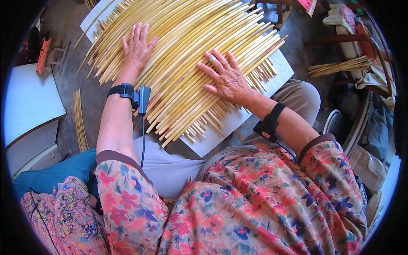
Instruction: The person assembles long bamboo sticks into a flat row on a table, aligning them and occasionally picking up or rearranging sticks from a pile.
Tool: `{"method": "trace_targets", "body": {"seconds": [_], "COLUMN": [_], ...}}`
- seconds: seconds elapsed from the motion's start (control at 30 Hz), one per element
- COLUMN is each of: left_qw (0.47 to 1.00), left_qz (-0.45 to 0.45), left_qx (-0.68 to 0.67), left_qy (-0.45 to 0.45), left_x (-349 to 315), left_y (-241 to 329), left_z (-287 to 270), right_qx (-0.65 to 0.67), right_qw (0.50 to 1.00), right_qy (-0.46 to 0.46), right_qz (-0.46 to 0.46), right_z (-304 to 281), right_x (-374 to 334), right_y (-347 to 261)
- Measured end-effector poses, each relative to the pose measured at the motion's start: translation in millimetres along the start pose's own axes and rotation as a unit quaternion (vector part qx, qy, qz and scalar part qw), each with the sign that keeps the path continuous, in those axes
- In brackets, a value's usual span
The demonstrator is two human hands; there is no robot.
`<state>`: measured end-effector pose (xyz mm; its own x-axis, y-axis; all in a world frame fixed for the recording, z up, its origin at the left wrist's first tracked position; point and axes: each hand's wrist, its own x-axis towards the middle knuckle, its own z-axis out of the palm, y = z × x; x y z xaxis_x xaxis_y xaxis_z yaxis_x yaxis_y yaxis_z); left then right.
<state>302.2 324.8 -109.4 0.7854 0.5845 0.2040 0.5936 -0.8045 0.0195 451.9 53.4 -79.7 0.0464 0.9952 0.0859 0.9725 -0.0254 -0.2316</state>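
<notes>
A broad layer of long, thin yellow canes (pixel 182 55) lies side by side in front of me, on top of shorter pale sticks (pixel 208 121) running crosswise beneath. Both rest on a whitish board (pixel 278 70) whose corners stick out at the right and at the front. My left hand (pixel 138 49) lies flat on the canes toward their left end, fingers stretched away from me. Across the right part of the layer, my right hand (pixel 227 80) rests with its fingers spread, a ring on one of them. Neither hand grips a cane.
A white-topped table (pixel 29 102) stands at the left, with a thin bundle of sticks (pixel 79 119) on the floor beside it. At the far right, a tied stick bundle (pixel 338 66) lies by a wooden chair (pixel 361 38). A cardboard box (pixel 367 168) sits near my right elbow. Another person's patterned sleeve (pixel 68 212) is close at my left.
</notes>
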Motion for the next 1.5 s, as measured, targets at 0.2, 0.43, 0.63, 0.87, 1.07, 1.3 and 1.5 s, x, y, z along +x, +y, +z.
{"method": "trace_targets", "body": {"seconds": [0.2,0.43,0.63,0.87,1.07,1.3,1.5], "left_qw": [0.999,0.993,0.994,0.992,0.994,0.996,0.995], "left_qz": [-0.001,0.052,0.008,0.007,0.011,0.016,0.015], "left_qx": [-0.042,-0.108,-0.105,-0.113,-0.098,-0.085,-0.087], "left_qy": [-0.009,-0.010,-0.041,-0.049,-0.054,-0.031,-0.045], "left_x": [-2,-72,-79,-79,-79,-80,-77], "left_y": [64,138,128,128,126,129,132], "left_z": [-29,-45,-46,-44,-38,-34,-41], "right_qx": [0.003,0.035,0.043,0.050,0.086,0.075,0.049], "right_qw": [1.000,0.999,0.999,0.999,0.996,0.995,0.997], "right_qy": [0.009,-0.006,-0.014,0.004,0.015,0.055,0.049], "right_qz": [0.005,0.008,0.015,0.002,-0.002,-0.023,-0.026], "right_z": [1,-1,-9,-3,-5,-5,5], "right_x": [-3,0,0,-1,0,18,19], "right_y": [5,2,-3,0,5,13,10]}}
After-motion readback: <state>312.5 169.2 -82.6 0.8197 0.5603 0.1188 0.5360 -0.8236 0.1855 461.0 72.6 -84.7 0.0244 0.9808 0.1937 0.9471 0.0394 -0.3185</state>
